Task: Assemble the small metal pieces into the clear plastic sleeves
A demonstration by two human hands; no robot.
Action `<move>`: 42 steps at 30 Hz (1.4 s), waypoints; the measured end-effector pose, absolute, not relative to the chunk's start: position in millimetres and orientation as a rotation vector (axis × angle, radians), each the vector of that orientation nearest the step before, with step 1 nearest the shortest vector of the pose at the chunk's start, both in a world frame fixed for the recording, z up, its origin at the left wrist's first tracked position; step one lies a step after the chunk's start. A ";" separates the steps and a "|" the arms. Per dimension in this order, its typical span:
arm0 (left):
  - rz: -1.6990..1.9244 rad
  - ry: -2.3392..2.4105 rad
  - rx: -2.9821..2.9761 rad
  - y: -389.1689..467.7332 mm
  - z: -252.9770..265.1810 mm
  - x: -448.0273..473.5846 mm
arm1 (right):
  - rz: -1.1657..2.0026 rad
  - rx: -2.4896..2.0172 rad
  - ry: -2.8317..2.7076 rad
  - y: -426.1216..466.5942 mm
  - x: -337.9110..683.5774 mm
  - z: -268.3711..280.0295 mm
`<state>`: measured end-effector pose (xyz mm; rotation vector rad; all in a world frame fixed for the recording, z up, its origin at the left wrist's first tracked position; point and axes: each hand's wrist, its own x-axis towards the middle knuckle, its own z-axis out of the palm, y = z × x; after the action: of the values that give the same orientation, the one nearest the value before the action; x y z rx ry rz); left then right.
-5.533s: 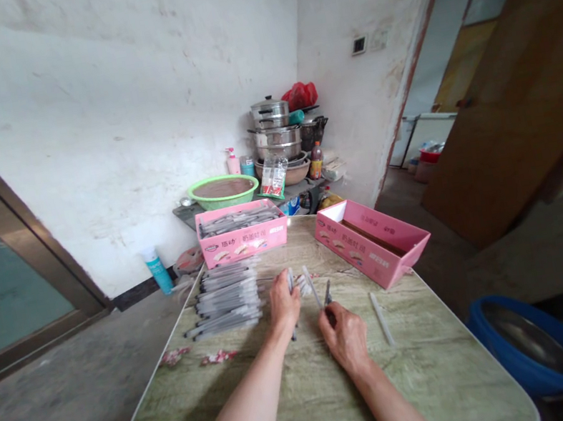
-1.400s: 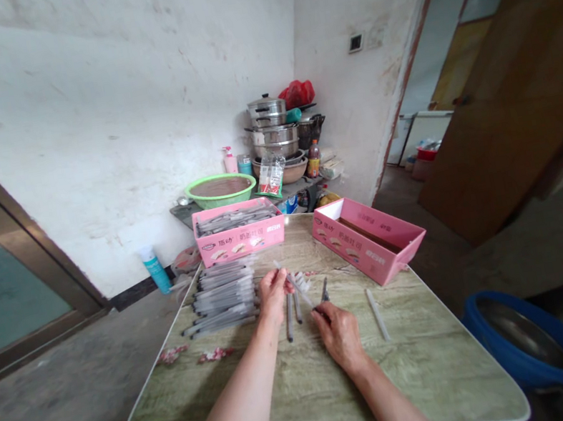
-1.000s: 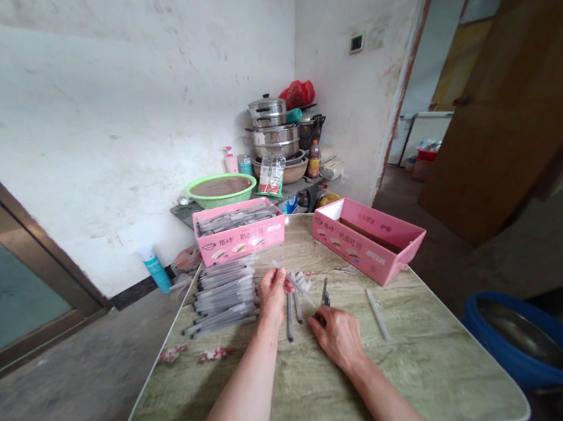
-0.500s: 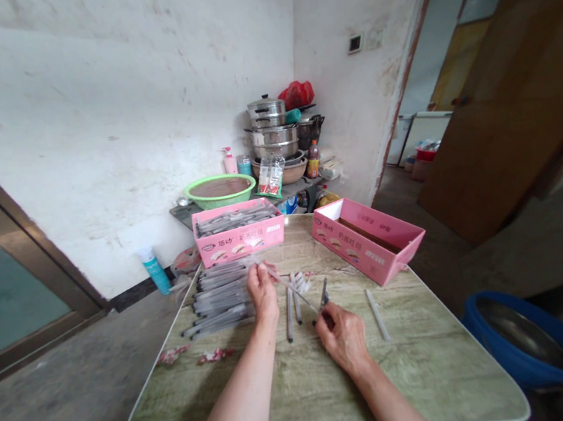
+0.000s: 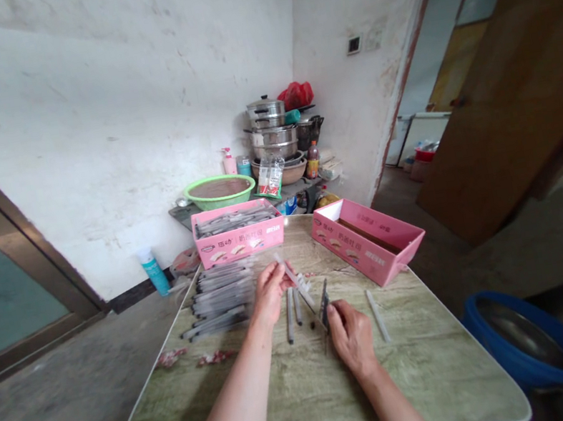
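My left hand pinches a translucent pen near its upper end, and the pen slants down toward my right hand. Closed fingers of my right hand grip several dark, slim pieces that look like pen caps, though they are partly hidden. Two pens with dark ends lie on the table between my hands, with small pale pieces just behind them. Left of my left hand lies a spread pile of grey pens. A whitish tube rests right of my right hand.
A pink box full of pens stands at the table's back left. Another pink box sits angled at the right. Behind are a green basin and stacked pots. A blue tub stands on the floor at right.
My left hand has moved slightly right, and the pen in it is tilted more steeply. My right hand has shifted a little right, showing more of the dark pieces.
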<state>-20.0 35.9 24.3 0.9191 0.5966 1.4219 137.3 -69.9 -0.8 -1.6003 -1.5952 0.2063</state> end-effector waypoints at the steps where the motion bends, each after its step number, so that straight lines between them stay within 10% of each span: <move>1: 1.344 0.579 0.962 33.2 23.2 -16.8 | 0.237 -1.557 -1.541 -69.7 138.4 0.4; 14: 1.160 0.574 1.205 24.3 20.3 -4.7 | 0.440 -1.381 -1.657 -63.8 135.4 -4.6; 24: 1.317 0.872 1.040 23.7 10.0 7.4 | -0.075 -1.551 -1.776 -61.2 129.9 -14.3; 34: 1.270 0.725 1.118 25.1 13.0 -0.1 | 0.370 -1.469 -1.644 -61.6 130.6 -4.4; 42: 1.370 0.826 1.008 21.5 10.6 9.8 | -0.047 -1.539 -1.757 -60.3 128.4 -12.8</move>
<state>9.8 21.5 10.6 1.0082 0.8264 1.3700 128.4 -60.3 -12.8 -1.5393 -1.7571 -0.0474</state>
